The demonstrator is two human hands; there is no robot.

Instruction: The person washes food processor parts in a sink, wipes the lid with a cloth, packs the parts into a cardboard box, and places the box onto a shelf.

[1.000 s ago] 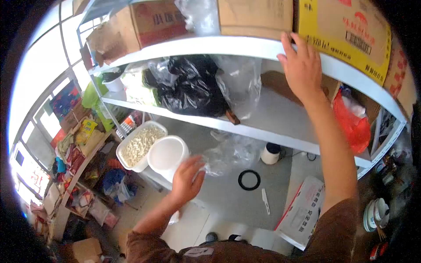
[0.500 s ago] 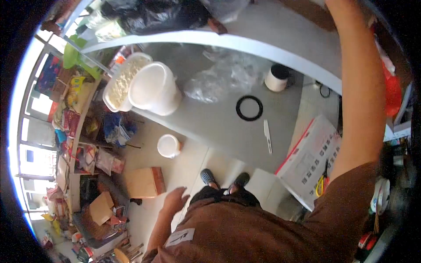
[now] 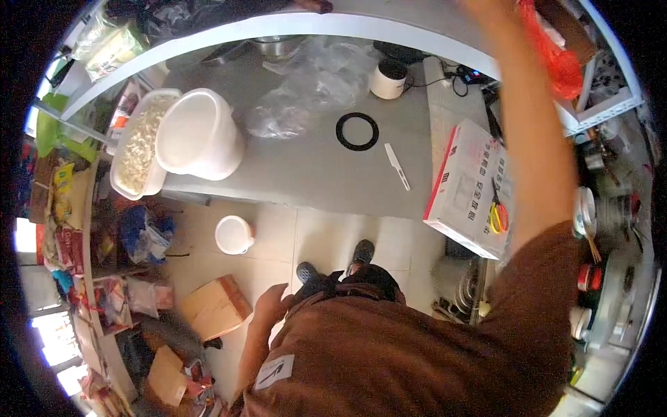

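Note:
My right hand (image 3: 481,10) is raised at the top edge of the view, over the white-edged upper shelf (image 3: 313,26). It is blurred and partly cut off, so its fingers and anything in them cannot be made out. Low beside my body hangs my left hand (image 3: 272,306), open and holding nothing. On the grey table below the shelf lie a black ring (image 3: 357,131) and a white knife (image 3: 397,167). A white cylindrical device (image 3: 388,80) with a dark top stands behind them. Yellow-handled scissors (image 3: 498,212) rest on a white printed carton (image 3: 469,184) at the right.
A white bucket (image 3: 201,135) and a tub of pale pieces (image 3: 139,149) stand at the table's left. Clear plastic bags (image 3: 313,83) lie behind. On the floor are a small white bucket (image 3: 234,235) and a cardboard box (image 3: 214,309). A red bag (image 3: 556,62) sits upper right.
The camera view has turned, and table things appear shifted left and up. My right arm stays raised, its hand now just showing at the top. My left hand still hangs low.

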